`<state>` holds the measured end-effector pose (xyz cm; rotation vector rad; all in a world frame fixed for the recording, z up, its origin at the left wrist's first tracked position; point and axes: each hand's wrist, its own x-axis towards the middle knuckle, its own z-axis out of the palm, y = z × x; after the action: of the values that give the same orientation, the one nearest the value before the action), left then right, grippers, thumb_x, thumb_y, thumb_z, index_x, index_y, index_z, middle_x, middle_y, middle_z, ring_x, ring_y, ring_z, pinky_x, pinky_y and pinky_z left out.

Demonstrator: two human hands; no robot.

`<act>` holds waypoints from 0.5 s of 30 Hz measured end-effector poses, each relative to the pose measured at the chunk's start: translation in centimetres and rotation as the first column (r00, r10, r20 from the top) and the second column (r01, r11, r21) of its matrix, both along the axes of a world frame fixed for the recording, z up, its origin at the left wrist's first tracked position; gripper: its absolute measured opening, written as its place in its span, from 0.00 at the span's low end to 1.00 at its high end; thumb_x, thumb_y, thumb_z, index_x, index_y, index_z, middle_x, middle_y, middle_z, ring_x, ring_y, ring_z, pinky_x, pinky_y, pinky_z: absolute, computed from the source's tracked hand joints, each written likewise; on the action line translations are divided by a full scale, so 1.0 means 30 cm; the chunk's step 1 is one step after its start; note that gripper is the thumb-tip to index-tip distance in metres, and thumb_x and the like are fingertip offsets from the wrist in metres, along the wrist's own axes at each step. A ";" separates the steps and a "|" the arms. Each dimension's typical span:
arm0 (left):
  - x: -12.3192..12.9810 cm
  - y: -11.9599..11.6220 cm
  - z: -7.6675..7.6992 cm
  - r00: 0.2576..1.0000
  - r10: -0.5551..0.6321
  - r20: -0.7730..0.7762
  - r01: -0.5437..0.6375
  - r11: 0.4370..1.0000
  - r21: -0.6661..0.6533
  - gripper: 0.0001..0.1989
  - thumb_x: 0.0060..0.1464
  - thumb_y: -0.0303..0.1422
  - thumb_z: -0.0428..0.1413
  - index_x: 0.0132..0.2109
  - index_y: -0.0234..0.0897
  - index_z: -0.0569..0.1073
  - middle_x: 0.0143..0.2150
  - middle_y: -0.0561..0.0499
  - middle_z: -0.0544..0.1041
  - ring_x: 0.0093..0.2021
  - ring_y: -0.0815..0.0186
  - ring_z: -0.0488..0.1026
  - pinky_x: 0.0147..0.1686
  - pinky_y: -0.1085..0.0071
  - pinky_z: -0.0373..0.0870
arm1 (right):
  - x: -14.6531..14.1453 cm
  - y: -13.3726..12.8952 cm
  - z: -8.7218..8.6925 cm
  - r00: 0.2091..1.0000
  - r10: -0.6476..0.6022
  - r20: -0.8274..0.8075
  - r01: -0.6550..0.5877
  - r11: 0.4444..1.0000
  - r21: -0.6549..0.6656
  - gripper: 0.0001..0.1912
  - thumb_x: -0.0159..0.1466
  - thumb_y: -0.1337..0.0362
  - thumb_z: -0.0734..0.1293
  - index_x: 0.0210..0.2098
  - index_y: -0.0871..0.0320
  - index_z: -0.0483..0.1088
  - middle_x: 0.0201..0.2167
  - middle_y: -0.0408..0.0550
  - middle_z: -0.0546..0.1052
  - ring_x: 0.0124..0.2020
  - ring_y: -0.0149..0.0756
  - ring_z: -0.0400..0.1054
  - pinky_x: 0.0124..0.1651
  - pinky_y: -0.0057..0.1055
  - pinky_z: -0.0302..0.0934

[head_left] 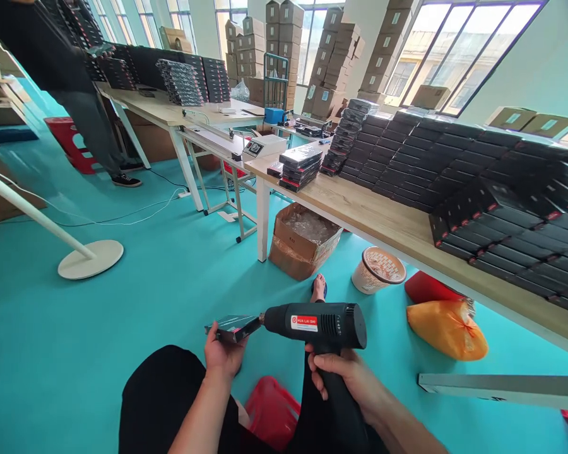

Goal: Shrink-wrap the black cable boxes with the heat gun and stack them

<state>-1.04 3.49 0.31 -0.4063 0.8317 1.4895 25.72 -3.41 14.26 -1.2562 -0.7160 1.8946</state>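
Above the lap, right hand [345, 378] grips heat gun [319, 325] pointing left at left-hand-held [222, 356] box [234, 328].

Bright, even daylight. It comes from the tall windows [435, 57] at far right and more panes at far left; the glass is blown out white. Shadows are soft, faint under the tables. Mild glare on the wrapped black boxes [492, 183] and the teal floor [52, 353]. Strong wide-angle bending at the edges, and the lamp pole [28, 211] leans. Focus is sharp overall; far cartons are slightly soft.
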 end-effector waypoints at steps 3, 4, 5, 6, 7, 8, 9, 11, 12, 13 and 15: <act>-0.002 -0.005 0.012 0.996 -0.077 -0.038 0.077 0.997 -0.010 0.17 0.54 0.32 0.52 0.49 0.34 0.76 0.41 0.38 0.82 0.43 0.47 0.81 0.42 0.48 0.79 | 0.022 0.007 0.007 0.999 -0.034 -0.025 0.033 0.999 -0.018 0.20 0.53 0.57 0.76 0.41 0.62 0.75 0.29 0.45 0.75 0.24 0.31 0.67 0.25 0.28 0.61; -0.005 -0.005 0.015 0.994 -0.091 -0.055 0.090 0.996 -0.021 0.18 0.52 0.30 0.52 0.49 0.33 0.76 0.40 0.40 0.82 0.41 0.48 0.82 0.41 0.50 0.79 | 0.037 0.005 0.008 0.999 -0.024 -0.031 0.023 0.999 -0.026 0.19 0.53 0.57 0.76 0.41 0.61 0.75 0.29 0.45 0.75 0.24 0.31 0.67 0.25 0.28 0.60; -0.007 -0.005 0.017 0.993 -0.096 -0.070 0.095 0.995 -0.028 0.18 0.50 0.28 0.51 0.48 0.34 0.77 0.38 0.41 0.82 0.38 0.50 0.82 0.39 0.52 0.79 | 0.055 -0.001 0.007 0.999 -0.007 -0.034 0.006 0.999 -0.032 0.19 0.53 0.57 0.76 0.41 0.61 0.75 0.29 0.45 0.75 0.24 0.31 0.67 0.25 0.28 0.60; -0.010 -0.003 0.018 0.992 -0.089 -0.084 0.087 0.996 -0.030 0.18 0.48 0.26 0.51 0.46 0.35 0.77 0.35 0.44 0.82 0.35 0.53 0.81 0.38 0.55 0.79 | 0.073 -0.010 0.006 0.999 0.015 -0.034 -0.016 0.999 -0.037 0.19 0.53 0.57 0.76 0.41 0.61 0.76 0.29 0.45 0.75 0.23 0.30 0.67 0.24 0.28 0.60; -0.011 0.000 0.016 0.992 -0.075 -0.097 0.073 0.997 -0.026 0.18 0.46 0.24 0.51 0.44 0.36 0.77 0.32 0.46 0.82 0.32 0.56 0.81 0.36 0.58 0.78 | 0.091 -0.020 0.005 0.999 0.038 -0.032 -0.040 0.998 -0.039 0.19 0.54 0.57 0.76 0.41 0.62 0.76 0.29 0.44 0.75 0.23 0.30 0.67 0.24 0.27 0.60; -0.012 0.002 0.013 0.992 -0.063 -0.107 0.062 0.998 -0.018 0.18 0.43 0.23 0.51 0.42 0.36 0.77 0.30 0.48 0.81 0.30 0.57 0.80 0.34 0.61 0.78 | 0.108 -0.033 0.005 0.998 0.058 -0.026 -0.059 0.997 -0.041 0.19 0.54 0.57 0.76 0.41 0.62 0.76 0.29 0.44 0.74 0.23 0.30 0.67 0.24 0.27 0.60; -0.012 0.004 0.008 0.991 -0.058 -0.117 0.057 0.998 -0.007 0.18 0.41 0.22 0.51 0.41 0.37 0.78 0.28 0.49 0.80 0.29 0.58 0.79 0.33 0.62 0.77 | 0.121 -0.045 0.006 0.997 0.071 -0.017 -0.071 0.996 -0.045 0.19 0.54 0.57 0.75 0.42 0.62 0.76 0.29 0.44 0.74 0.23 0.30 0.66 0.24 0.27 0.59; -0.007 0.007 -0.003 0.987 -0.078 -0.140 0.080 0.997 0.006 0.16 0.39 0.23 0.52 0.37 0.36 0.77 0.27 0.49 0.79 0.28 0.58 0.78 0.33 0.61 0.77 | 0.139 -0.067 0.012 0.996 0.084 0.002 -0.084 0.995 -0.062 0.20 0.55 0.56 0.75 0.42 0.62 0.77 0.29 0.45 0.74 0.23 0.30 0.66 0.24 0.27 0.59; -0.004 0.008 -0.008 0.983 -0.106 -0.147 0.108 0.994 0.006 0.14 0.38 0.23 0.52 0.35 0.36 0.76 0.27 0.48 0.80 0.28 0.57 0.78 0.33 0.60 0.77 | 0.142 -0.076 0.016 0.996 0.090 0.007 -0.089 0.994 -0.071 0.20 0.55 0.56 0.75 0.42 0.62 0.77 0.29 0.45 0.74 0.23 0.30 0.66 0.25 0.28 0.59; 0.000 0.009 -0.013 0.980 -0.133 -0.151 0.135 0.991 0.005 0.12 0.38 0.24 0.52 0.33 0.36 0.76 0.27 0.47 0.80 0.29 0.56 0.78 0.32 0.59 0.77 | 0.143 -0.082 0.021 0.995 0.096 0.008 -0.095 0.993 -0.072 0.20 0.55 0.56 0.75 0.42 0.62 0.77 0.29 0.45 0.74 0.24 0.30 0.66 0.25 0.28 0.59; 0.007 0.009 -0.020 0.975 -0.158 -0.158 0.159 0.987 -0.003 0.10 0.38 0.25 0.53 0.31 0.37 0.75 0.27 0.47 0.79 0.28 0.56 0.78 0.32 0.59 0.77 | 0.137 -0.088 0.027 0.994 0.111 0.012 -0.110 0.992 -0.062 0.21 0.54 0.55 0.75 0.43 0.62 0.77 0.30 0.45 0.74 0.24 0.32 0.67 0.25 0.29 0.59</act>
<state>-0.82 3.77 -0.27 -0.2110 0.9597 1.3884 29.85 -6.05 15.06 -1.2936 -0.7544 2.0120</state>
